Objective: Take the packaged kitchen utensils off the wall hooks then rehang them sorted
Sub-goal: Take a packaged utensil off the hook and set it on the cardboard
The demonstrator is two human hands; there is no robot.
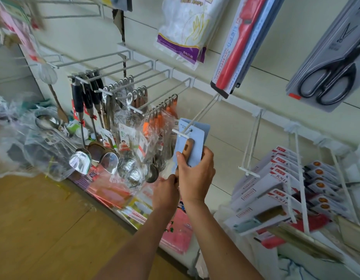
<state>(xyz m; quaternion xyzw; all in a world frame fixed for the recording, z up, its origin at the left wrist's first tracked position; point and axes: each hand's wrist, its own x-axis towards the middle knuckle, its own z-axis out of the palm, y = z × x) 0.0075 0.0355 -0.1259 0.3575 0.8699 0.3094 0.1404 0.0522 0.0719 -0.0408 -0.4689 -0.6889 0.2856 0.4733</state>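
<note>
The right hand (195, 174) gripped the upright card (197, 138), its hole on the hook (203, 112) tip above; the left hand (166, 190) seemingly pinched its foot.

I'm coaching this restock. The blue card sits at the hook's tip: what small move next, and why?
Probably slide the blue card further back along the white hook: its hole sits only just at the tip, and the right hand and left hand both grip it.
</note>
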